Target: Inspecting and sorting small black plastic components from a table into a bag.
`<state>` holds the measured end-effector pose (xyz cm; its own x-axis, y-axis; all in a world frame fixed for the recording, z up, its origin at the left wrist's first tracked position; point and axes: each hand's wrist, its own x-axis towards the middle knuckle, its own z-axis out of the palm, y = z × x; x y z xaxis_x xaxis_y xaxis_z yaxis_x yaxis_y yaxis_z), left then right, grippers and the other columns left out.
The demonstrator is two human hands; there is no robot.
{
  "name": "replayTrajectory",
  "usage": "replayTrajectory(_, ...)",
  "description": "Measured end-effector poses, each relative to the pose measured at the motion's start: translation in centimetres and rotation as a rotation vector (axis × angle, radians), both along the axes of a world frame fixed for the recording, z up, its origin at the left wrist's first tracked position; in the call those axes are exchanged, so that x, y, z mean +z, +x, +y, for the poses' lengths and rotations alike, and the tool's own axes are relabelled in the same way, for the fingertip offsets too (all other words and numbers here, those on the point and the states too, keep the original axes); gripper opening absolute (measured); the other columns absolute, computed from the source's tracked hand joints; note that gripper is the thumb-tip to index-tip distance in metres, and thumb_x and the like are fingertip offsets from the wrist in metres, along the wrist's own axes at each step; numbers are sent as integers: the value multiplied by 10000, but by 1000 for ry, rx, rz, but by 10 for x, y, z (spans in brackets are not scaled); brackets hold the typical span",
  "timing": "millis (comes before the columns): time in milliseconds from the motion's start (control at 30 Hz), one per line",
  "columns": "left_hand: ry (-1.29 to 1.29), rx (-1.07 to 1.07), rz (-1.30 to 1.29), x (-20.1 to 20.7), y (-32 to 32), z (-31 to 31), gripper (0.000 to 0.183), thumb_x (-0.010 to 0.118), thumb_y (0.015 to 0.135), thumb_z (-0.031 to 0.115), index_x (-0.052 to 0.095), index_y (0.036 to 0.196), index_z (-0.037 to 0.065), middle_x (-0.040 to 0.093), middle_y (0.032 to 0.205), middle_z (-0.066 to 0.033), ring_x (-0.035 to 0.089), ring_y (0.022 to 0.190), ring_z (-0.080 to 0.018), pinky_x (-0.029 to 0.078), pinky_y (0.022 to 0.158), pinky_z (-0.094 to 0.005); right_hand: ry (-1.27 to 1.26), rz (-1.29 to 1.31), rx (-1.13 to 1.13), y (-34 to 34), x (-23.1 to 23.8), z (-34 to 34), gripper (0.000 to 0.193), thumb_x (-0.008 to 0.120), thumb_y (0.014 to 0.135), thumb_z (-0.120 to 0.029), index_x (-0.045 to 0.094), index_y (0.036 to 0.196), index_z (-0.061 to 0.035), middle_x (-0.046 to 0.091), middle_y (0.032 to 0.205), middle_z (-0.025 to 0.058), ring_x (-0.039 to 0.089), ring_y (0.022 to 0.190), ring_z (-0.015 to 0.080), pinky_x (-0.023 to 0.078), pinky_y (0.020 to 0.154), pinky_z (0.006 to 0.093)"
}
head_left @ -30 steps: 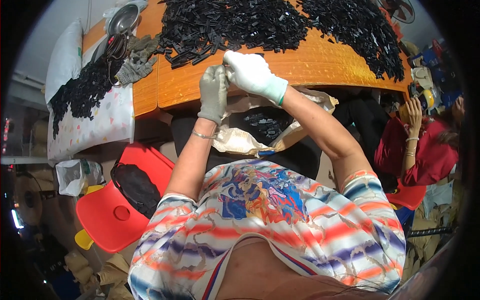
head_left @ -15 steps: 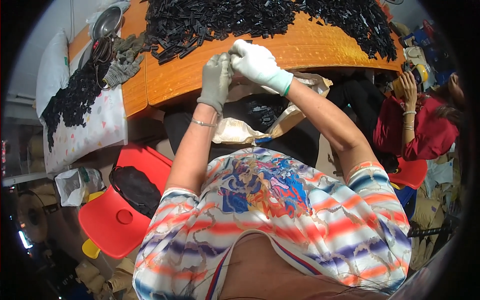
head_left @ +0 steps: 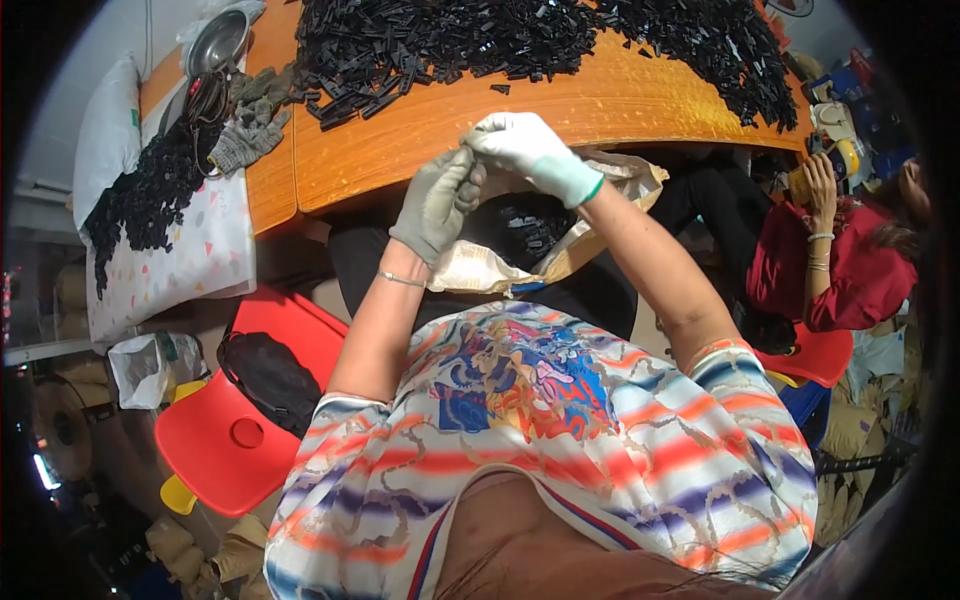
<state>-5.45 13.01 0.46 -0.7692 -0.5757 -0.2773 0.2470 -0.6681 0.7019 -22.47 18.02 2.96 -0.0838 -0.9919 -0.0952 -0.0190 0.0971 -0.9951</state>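
Both hands wear work gloves and meet just past the near edge of the wooden table [head_left: 400,150]. My left hand [head_left: 440,203], in a grey-coated glove, is closed with its fingers curled. Against it, my right hand [head_left: 520,148] in a white glove pinches with thumb and forefinger. Whatever lies between the fingertips is too small to make out. Below the hands an open sack [head_left: 480,267] rests on my lap, with black plastic pieces [head_left: 525,228] inside. One loose black piece [head_left: 500,89] lies on the table beyond my right hand.
Large heaps of small black plastic parts [head_left: 440,45] cover the table's far side. At left are grey gloves [head_left: 250,130], a metal bowl [head_left: 218,42] and another black pile [head_left: 150,195]. A red chair [head_left: 215,440] holds a black bag [head_left: 265,375]. A co-worker in red [head_left: 835,255] sits at right.
Both hands have come down and nearer to me, over the sack. My left hand has turned, so its curled fingers show. The loose black piece on the table is now in plain sight.
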Motion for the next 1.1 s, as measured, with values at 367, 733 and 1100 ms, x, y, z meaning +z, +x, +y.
replayTrajectory(367, -1238, -32, -724, -17, 20, 31, 273, 544, 905, 242, 600, 1139, 113, 650, 1014, -128, 628, 891, -303, 503, 765, -383, 18, 943, -187, -27, 9, -22, 186, 621, 836, -266, 710, 870, -107, 680, 824, 108, 652, 779, 226, 497, 727, 330)
replayTrajectory(733, -1608, 373, -1227, 5, 15, -110, 248, 545, 901, 245, 599, 1122, 148, 626, 1033, -123, 619, 916, -329, 497, 762, -444, -97, 1352, -229, -47, -17, -67, 114, 636, 790, -191, 650, 862, -103, 593, 930, 152, 608, 844, 347, 490, 731, 417)
replayTrajectory(1100, -1869, 298, -1408, 8, 12, -119, 191, 660, 822, 253, 607, 898, 86, 599, 916, -102, 599, 886, -294, 495, 766, -422, 28, 908, -198, 2, 9, -35, 228, 592, 838, -259, 622, 880, -37, 673, 859, 169, 650, 805, 333, 503, 734, 419)
